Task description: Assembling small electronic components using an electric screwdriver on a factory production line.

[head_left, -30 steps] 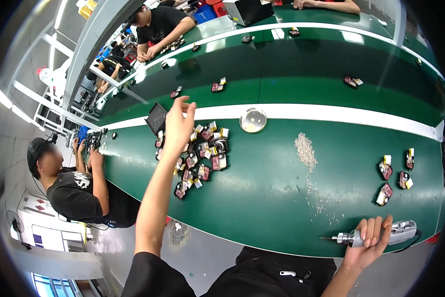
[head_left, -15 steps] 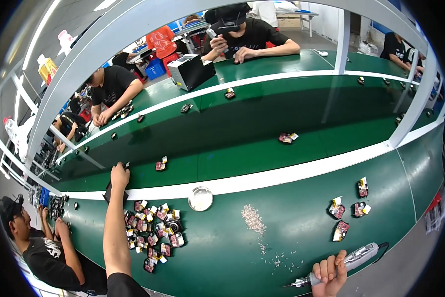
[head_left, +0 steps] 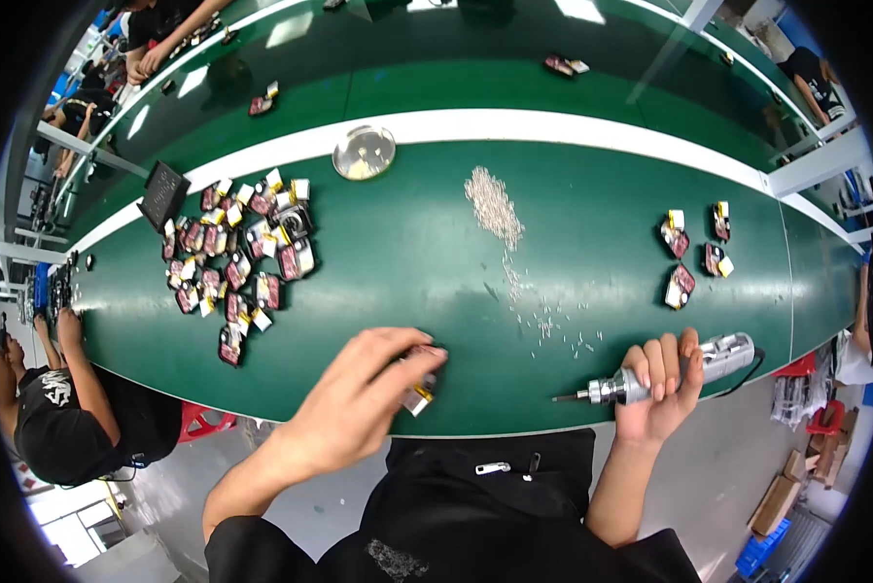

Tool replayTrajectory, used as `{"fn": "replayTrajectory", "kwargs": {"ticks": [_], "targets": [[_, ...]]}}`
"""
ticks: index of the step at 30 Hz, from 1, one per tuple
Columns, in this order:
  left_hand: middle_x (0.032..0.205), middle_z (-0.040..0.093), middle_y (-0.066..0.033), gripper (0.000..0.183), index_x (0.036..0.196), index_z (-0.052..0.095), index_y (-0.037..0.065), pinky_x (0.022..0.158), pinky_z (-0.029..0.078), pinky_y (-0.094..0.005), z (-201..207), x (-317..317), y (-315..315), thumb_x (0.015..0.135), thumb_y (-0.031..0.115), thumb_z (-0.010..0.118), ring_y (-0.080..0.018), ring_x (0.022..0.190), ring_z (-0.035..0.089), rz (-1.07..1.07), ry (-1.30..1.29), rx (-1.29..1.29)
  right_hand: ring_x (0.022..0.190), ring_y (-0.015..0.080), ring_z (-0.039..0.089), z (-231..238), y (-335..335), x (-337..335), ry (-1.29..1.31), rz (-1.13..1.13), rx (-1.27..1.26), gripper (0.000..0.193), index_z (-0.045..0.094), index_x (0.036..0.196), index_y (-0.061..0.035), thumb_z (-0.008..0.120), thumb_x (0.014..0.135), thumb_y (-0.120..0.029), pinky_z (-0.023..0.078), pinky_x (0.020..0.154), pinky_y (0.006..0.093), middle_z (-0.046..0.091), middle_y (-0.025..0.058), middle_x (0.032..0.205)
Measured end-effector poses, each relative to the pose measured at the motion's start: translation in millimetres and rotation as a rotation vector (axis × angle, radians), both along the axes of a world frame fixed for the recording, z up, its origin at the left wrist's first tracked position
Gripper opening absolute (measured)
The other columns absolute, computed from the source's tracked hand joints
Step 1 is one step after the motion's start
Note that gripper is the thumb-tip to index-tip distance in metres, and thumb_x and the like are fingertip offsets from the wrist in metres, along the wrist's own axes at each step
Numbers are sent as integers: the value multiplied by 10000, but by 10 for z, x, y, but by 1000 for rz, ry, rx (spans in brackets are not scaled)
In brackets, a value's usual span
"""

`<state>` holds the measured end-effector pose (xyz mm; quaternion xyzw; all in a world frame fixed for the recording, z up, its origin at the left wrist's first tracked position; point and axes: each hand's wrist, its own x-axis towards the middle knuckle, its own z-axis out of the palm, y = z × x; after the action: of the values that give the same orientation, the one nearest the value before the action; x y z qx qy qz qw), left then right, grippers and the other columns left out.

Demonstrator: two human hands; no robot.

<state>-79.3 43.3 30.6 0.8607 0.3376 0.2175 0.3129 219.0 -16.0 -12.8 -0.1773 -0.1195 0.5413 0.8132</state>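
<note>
Holding a small part (head_left: 417, 400) and a power screwdriver (head_left: 724, 358) at the counter (head_left: 500, 384) edge
Hands apart: left hand (head_left: 354, 394) pinched on the part, right hand (head_left: 662, 384) wrapped around the screwdriver. Beyond: silvery pieces (head_left: 493, 208) between clustered parts (head_left: 266, 290) and four spaced parts (head_left: 681, 288); then a round dish (head_left: 349, 146).

Long green workbench (head_left: 407, 262), white rail (head_left: 505, 126), grey floor (head_left: 694, 491), red stool (head_left: 201, 421), light reflections (head_left: 289, 29)

Blk/yel/wht module (head_left: 418, 397) part-hid; gry e-driver (head_left: 723, 360) pts L.
</note>
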Motion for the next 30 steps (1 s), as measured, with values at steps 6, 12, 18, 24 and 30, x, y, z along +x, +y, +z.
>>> {"fn": "replayTrajectory", "kwargs": {"ticks": [6,12,18,24,30], "targets": [[1234,519,-217,526,1175,577,-16,824,491,-405,-344,366,-517,651,-47,620,-339,1039,560,-84,187,394,492,73,364,-49,-118,5,-37,54,14,105,485,902,-91,515,954,-178,340,563,252,355,-37,562],[1185,557,-268,474,1095,563,-105,864,516,-435,-312,581,-655,628,-50,627,-406,1079,567,22,156,391,487,80,347,-50,-260,-93,-50,108,-15,82,500,917,-89,502,948,-165,337,563,259,360,-34,558],[1100,604,-205,337,991,600,-97,775,542,-360,-290,520,-565,667,-19,654,-326,989,591,56,175,419,467,106,401,12,-509,-483,-101,312,5,67,451,903,-103,491,926,-152,383,557,287,377,-19,552],[1019,602,-172,345,981,598,-87,697,537,-341,-276,611,-516,645,-18,635,-287,905,579,122,157,376,486,138,437,-13,-663,-787,-119,389,-109,30,456,932,-78,480,915,-73,404,572,310,421,21,578],[993,628,-140,330,961,607,-40,656,531,-353,-279,719,-503,638,-43,673,-294,853,608,3,76,329,673,180,505,-30,-801,-1004,-105,306,-333,71,461,889,-41,530,900,-29,429,654,334,479,73,725]]}}
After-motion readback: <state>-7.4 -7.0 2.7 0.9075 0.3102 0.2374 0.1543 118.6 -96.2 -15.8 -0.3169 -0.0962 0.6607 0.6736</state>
